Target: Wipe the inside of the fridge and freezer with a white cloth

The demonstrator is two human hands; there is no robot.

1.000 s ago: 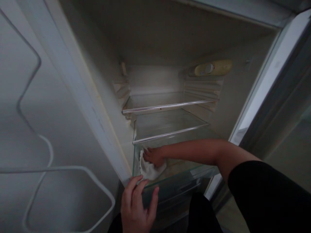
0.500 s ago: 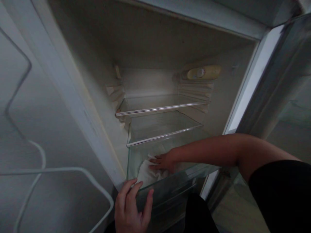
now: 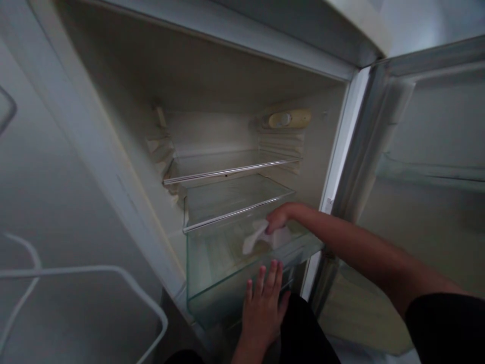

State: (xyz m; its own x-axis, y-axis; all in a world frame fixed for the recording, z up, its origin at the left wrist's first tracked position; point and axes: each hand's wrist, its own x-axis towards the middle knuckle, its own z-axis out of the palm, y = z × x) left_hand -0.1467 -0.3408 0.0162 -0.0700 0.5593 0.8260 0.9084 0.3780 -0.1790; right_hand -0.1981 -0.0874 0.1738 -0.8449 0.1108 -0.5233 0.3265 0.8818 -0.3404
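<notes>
My right hand reaches over the clear drawer at the bottom of the fridge compartment. Its fingers grip a white cloth that hangs loosely and is a little smeared by motion. Against the drawer's front wall is my left hand, fingers stretched upward with the back of the hand toward me; whether it presses on the wall I cannot tell. Two glass shelves, the lower shelf and the upper shelf, sit above the drawer.
The fridge door stands open on the right, with a door shelf on it. A yellowish lamp housing is on the inner right wall. A white cable loops at the left. My knee is below the drawer.
My right hand has drawn the cloth rightward and up from the drawer's left part. My left hand has moved from the drawer's left front edge rightward to its front wall. The view has shifted.
</notes>
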